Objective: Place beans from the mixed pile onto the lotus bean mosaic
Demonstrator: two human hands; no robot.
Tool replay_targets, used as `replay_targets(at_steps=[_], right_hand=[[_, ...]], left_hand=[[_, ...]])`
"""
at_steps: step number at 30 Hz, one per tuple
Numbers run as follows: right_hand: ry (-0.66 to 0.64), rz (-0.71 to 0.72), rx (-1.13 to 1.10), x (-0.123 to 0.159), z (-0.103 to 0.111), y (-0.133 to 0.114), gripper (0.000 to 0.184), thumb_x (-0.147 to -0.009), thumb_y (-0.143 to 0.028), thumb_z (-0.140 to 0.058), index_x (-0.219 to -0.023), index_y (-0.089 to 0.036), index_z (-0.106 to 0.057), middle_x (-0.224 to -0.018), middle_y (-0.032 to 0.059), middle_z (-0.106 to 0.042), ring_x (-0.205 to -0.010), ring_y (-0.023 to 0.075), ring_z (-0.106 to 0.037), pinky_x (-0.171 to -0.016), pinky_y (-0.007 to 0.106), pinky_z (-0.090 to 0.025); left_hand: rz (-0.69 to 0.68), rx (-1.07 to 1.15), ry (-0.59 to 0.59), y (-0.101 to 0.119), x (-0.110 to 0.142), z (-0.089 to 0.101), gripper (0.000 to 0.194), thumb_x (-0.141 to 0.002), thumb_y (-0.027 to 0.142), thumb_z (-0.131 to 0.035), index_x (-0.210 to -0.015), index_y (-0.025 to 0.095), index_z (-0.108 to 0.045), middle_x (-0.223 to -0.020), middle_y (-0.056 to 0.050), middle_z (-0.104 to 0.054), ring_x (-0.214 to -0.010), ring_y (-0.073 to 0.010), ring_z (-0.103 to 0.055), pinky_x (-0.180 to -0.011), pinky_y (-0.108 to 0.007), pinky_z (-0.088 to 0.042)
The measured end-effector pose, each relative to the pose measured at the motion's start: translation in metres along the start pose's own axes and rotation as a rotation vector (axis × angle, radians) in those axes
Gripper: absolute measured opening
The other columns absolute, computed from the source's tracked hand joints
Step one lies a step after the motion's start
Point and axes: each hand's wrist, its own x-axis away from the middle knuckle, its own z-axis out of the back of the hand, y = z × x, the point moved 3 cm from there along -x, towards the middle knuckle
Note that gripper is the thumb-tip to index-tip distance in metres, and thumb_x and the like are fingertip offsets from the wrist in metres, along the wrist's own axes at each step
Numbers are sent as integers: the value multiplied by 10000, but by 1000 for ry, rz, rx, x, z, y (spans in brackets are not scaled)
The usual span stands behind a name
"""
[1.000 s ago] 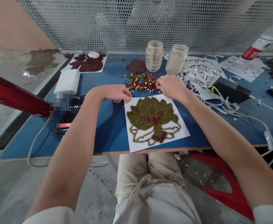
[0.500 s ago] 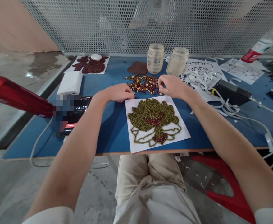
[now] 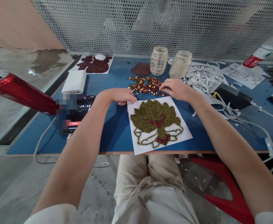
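Paper bearing a bean flower (image 3: 157,124) lies at the desk's (image 3: 116,133) front, its lower left corner reaching the front edge. Bare surface flanks it on both sides, up to each forearm. The left hand (image 3: 126,95) is curled at the upper left corner; whether its grip pinches the sheet, I cannot tell. The right hand (image 3: 176,89) bends its fingers at the loose bean pile's (image 3: 147,86) right edge, its grip's contents hidden. Pixelation and the left forearm partly cover the phone (image 3: 84,109); the frame crops the bottle (image 3: 263,51).

Anything in the right hand (image 3: 177,89) — too small to tell.
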Motion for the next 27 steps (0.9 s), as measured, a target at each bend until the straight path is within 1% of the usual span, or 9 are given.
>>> replay_targets(at_steps=[2, 5, 8, 12, 15, 17, 21, 24, 27], right_hand=[[0, 8, -17, 1, 1, -1, 238, -1036, -273, -582, -1032, -256, -819, -1154, 105, -808, -1100, 313, -740, -1044, 501, -548], [7, -15, -63, 3, 2, -5, 194, -1027, -276, -611, -1039, -254, -803, -1105, 92, -824, -1045, 305, -757, -998, 489, -564], [3, -13, -73, 2, 0, -10, 208, -1034, -268, -612, -1065, -258, -817, -1136, 97, -833, -1060, 312, -763, -1011, 498, -563], [-42, 69, -53, 0, -7, -13, 290, -1057, -250, -579, -1113, -261, -863, -1244, 113, -831, -1155, 320, -762, -1078, 499, -551], [-81, 116, -45, 0, -10, -16, 349, -1076, -249, -547, -1174, -241, -882, -1269, 118, -833, -1157, 305, -769, -1060, 472, -569], [-75, 141, -36, 1, -10, -19, 377, -1088, -245, -527, -1205, -231, -885, -1288, 117, -833, -1160, 293, -770, -1055, 458, -577], [-47, 184, -26, 2, -8, -27, 364, -1067, -231, -550, -1219, -223, -881, -1257, 108, -855, -1114, 277, -780, -1041, 442, -586], [-48, 179, -18, 2, -9, -30, 352, -1027, -210, -579, -1204, -216, -883, -1218, 108, -866, -1070, 275, -787, -1021, 438, -591], [-59, 174, -10, 1, -10, -30, 356, -1013, -199, -581, -1203, -208, -881, -1219, 114, -862, -1076, 281, -782, -1030, 451, -589]], left_hand=[[-13, -13, 33, 1, 0, 1, 320, -695, 320, -623, -423, 249, -470, -423, -40, -401, -459, -161, -338, -567, -384, -268], [-35, -41, 150, 3, -2, 3, 319, -717, 326, -627, -451, 249, -468, -461, -37, -422, -478, -171, -386, -582, -383, -306], [-47, -55, 210, 2, -7, 3, 301, -761, 346, -616, -496, 247, -514, -508, -32, -434, -499, -176, -414, -594, -380, -329], [-68, -11, 198, -1, -11, 1, 275, -777, 349, -614, -545, 238, -514, -561, -11, -400, -504, -151, -368, -569, -358, -287], [-75, 11, 178, -1, -11, 1, 274, -786, 351, -615, -563, 234, -506, -577, 4, -381, -498, -134, -362, -548, -334, -276], [-76, 14, 167, -1, -11, 2, 262, -792, 361, -619, -587, 233, -518, -581, 9, -389, -496, -133, -369, -532, -322, -270], [-82, 5, 161, 0, -11, 2, 256, -795, 375, -624, -609, 231, -523, -583, 11, -402, -494, -133, -370, -516, -313, -258], [-89, -16, 155, 1, -12, 2, 258, -804, 375, -612, -612, 228, -521, -583, 11, -391, -490, -127, -356, -521, -312, -245], [-96, -29, 153, 0, -12, 1, 254, -812, 374, -610, -622, 226, -531, -585, 12, -395, -484, -124, -351, -522, -312, -238]])
